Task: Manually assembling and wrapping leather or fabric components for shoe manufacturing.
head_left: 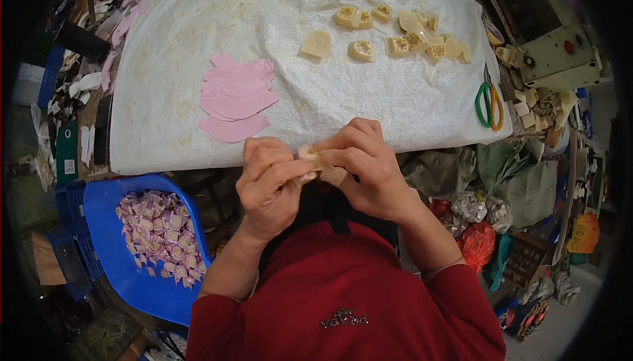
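Observation:
Just off the table's near edge, my left hand [266,186] and my right hand [370,171] meet, both with fingers closed. They pinch a small cream plastic piece [335,176], which looks like a shoe heel. A bit of pinkish colour shows at its left end, but fingers hide most of it. Thin pink sheet pieces [236,94] with curved edges lie overlapping on the table, ahead of my left hand. Farther off to the right sit several loose cream hollow blocks [361,50], some with ribbed openings and flat flaps.
A white woven sheet [178,97] covers the table. Scissors [488,105] with green and yellow handles lie at its right edge. Below left stands a blue basin [125,275] holding many small purple-and-cream pieces [161,236]. Bags [476,245] and scraps crowd the right side.

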A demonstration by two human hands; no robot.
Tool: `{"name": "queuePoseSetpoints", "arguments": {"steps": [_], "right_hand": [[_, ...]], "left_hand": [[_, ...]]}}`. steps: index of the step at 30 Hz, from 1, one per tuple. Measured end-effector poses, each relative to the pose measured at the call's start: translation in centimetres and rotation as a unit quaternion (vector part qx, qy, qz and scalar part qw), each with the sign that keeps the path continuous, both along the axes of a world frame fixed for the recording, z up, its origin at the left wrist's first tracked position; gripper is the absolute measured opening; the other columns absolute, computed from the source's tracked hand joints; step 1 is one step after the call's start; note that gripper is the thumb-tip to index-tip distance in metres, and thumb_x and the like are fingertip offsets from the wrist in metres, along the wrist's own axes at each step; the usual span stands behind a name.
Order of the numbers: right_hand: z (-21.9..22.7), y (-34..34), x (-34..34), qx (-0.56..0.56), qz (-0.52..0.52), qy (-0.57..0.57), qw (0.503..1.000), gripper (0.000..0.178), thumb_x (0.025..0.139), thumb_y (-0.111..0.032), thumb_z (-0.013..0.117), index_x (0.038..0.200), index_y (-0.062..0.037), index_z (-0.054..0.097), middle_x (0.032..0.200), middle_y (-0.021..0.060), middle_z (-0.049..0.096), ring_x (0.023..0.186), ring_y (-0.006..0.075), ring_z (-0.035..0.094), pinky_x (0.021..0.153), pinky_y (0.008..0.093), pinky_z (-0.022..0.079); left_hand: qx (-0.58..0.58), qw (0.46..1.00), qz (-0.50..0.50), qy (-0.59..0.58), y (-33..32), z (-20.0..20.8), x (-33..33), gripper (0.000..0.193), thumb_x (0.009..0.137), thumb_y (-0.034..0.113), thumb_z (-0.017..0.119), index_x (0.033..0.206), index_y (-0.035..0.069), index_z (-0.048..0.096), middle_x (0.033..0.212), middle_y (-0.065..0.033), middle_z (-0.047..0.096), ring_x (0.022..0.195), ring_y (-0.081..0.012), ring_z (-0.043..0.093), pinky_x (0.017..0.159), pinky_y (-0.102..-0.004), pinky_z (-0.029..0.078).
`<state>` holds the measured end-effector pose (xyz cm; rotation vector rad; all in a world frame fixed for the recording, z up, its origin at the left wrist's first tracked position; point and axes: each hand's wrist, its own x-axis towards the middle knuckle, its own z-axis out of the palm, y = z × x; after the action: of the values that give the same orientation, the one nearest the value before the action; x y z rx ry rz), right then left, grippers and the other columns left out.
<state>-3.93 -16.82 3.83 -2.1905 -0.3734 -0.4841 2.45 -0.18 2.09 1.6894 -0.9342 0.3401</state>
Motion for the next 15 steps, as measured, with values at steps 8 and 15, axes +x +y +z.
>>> {"name": "queuePoseSetpoints", "arguments": {"steps": [8, 15], "right_hand": [[-1.9, 1.6, -1.9, 0.334, -0.065, 0.15, 0.928, 0.02, 0.088, -0.017, 0.061, 0.102, -0.0034, 0.056, 0.092, 0.0071, 0.062, 0.082, 0.0168, 0.056, 0.071, 0.0284, 0.045], [-2.1, 3.1, -2.0, 0.609, -0.087, 0.184, 0.767, 0.026, 0.098, -0.023, 0.045, 0.11, -0.0006, 0.051, 0.097, 0.0064, 0.06, 0.085, 0.0124, 0.059, 0.072, 0.0238, 0.049]], "left_hand": [[-0.075, 0.996, 0.015, 0.041, 0.6, 0.2, 0.7, 0.024, 0.065, -0.012, 0.068, 0.082, 0.006, 0.065, 0.077, -0.0047, 0.049, 0.071, -0.0199, 0.046, 0.062, -0.0283, 0.04], [-0.115, 0.98, -0.121, 0.107, 0.3, 0.3, -0.4, 0.017, 0.07, -0.011, 0.064, 0.083, -0.001, 0.059, 0.091, -0.0147, 0.058, 0.088, -0.0278, 0.061, 0.071, -0.0335, 0.05]]}}
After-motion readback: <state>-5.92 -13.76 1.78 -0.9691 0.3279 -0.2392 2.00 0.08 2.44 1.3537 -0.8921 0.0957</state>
